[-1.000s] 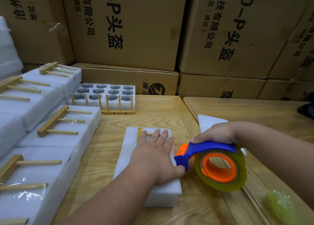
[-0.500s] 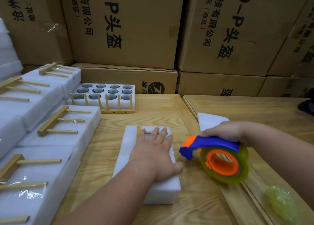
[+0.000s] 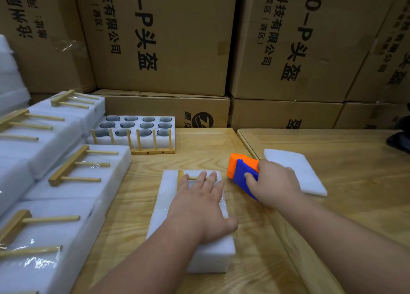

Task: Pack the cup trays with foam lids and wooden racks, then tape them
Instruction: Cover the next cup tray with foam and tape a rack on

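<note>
On your far left the finished packs are stacked, each a white foam block with a wooden rack taped on top, and just behind them an open cup tray with a spare rack leaning at its front is not yet lidded. In the middle of the wooden table lies the pack you are working on: your left hand presses flat on it, fingers straight and spread over its wooden rack, thumb out over the right edge, holding nothing, only pinning it down. To its right, your right hand is curled round the blue handle of the tape dispenser, thumb across the top. A second ago the dispenser stood at the near right edge of the pack with its roll in full view; now you have swung it up toward the far right corner, orange nose pointing at the rack end and the roll hidden under your hand. A glint of film runs along the pack's right edge (whether the strip is cut, I cannot tell). I judge that one band is laid and you are lining up the next pass. Further right, a loose foam lid lies just behind your hand, ready for the open tray.
</note>
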### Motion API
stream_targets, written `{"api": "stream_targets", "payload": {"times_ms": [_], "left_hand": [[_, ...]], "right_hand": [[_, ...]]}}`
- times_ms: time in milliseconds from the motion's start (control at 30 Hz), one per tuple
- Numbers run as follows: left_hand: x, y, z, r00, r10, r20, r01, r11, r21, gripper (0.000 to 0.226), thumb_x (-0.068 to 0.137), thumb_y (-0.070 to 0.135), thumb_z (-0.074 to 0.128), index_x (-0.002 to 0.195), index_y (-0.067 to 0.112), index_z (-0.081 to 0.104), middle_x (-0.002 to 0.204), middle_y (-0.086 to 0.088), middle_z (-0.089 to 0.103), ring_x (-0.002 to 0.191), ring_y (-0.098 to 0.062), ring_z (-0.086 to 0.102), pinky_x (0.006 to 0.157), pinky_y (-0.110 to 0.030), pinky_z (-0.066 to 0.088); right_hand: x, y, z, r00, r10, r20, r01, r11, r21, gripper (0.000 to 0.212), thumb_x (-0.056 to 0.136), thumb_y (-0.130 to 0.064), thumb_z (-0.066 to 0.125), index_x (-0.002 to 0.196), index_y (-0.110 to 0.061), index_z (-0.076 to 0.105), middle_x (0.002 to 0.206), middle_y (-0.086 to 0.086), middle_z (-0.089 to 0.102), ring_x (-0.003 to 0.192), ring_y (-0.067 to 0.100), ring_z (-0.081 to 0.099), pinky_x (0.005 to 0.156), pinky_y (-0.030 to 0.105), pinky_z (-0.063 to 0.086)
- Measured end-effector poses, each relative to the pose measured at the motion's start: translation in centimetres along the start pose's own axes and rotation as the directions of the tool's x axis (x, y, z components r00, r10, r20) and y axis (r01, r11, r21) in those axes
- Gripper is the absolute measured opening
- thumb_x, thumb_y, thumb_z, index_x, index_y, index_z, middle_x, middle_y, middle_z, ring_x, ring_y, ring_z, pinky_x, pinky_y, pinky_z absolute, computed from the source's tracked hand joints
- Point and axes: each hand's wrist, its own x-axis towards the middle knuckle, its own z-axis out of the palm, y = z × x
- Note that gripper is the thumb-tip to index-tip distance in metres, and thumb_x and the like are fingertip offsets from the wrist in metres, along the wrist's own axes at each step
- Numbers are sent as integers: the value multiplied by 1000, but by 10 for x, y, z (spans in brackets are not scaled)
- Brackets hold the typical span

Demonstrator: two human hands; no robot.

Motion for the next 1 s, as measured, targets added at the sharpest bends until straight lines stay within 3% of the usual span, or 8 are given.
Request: {"api": "stream_targets", "payload": {"times_ms": [167, 300, 333, 400, 500, 667, 833, 1000], "left_hand": [[1, -1, 1, 1000, 3, 0, -3, 1000, -7, 103, 80, 83, 22, 163, 26, -2, 171, 5, -12, 156, -16, -16, 121, -58, -12], [2, -1, 1, 1000, 11, -5, -11, 1000, -7, 104, 79, 82, 22, 163, 25, -2, 171, 4, -12, 157, -17, -15, 121, -59, -11], [3, -1, 1, 1000, 12, -5, -12, 1000, -10, 104, 80, 81, 23, 163, 25, -2, 171, 4, -12, 157, -17, -15, 121, -59, -11], [3, -1, 1, 1000, 15, -1, -15, 1000, -18, 103, 80, 82, 23, 163, 25, -2, 171, 4, -12, 156, -17, -15, 121, -59, -11], [2, -1, 0, 1000, 16, -4, -16, 999, -29, 106, 75, 82, 18, 163, 25, 0, 171, 3, -10, 157, -17, -14, 121, -59, -11], [3, -1, 0, 1000, 15, -14, -15, 999, -33, 105, 76, 79, 22, 163, 24, 1, 172, 2, -8, 157, -18, -13, 121, -59, -12], [4, -1, 1, 1000, 10, -23, -11, 999, -35, 107, 75, 80, 22, 163, 23, 2, 172, 1, -6, 157, -19, -12, 121, -58, -13], [3, -1, 1, 1000, 10, -13, -11, 999, -38, 106, 76, 80, 24, 163, 24, 2, 172, 2, -7, 157, -19, -12, 120, -60, -12]], "right_hand": [[-12, -6, 21, 995, 95, -39, -91, 992, 86, 31, 93, -51, 55, 101, -21, 58, 99, -2, 62, 91, 21, 56, 79, 36, 47], [-26, -20, 21, 927, 164, -338, 42, 849, 527, 9, 91, -27, 59, 98, -24, 64, 91, -15, 61, 90, 7, 55, 75, 28, 46], [-28, -25, 21, 945, 210, -250, 10, 747, 665, 7, 91, -25, 57, 88, -26, 64, 78, -16, 64, 79, 4, 58, 67, 23, 44], [-29, -38, 20, 955, 257, 149, -259, 474, 842, 19, 89, -23, 55, 73, -20, 65, 62, -9, 66, 57, 9, 59, 57, 25, 44], [-37, -51, 19, 739, 123, 662, -672, 189, 716, 36, 93, -39, 61, 82, -6, 72, 62, 8, 71, 47, 22, 64, 49, 30, 51], [-39, -56, 27, 675, -3, 738, -738, -30, 675, 49, 90, -50, 66, 66, -7, 73, 60, 9, 63, 47, 20, 60, 45, 27, 47], [-42, -61, 33, 737, -12, 676, -672, -122, 731, 25, 93, -27, 68, 73, -13, 72, 68, 9, 59, 61, 23, 59, 58, 35, 48], [-43, -62, 40, 801, 100, 590, -598, 95, 796, 27, 101, -28, 59, 79, -12, 63, 61, 4, 62, 57, 16, 60, 59, 33, 48]]}}
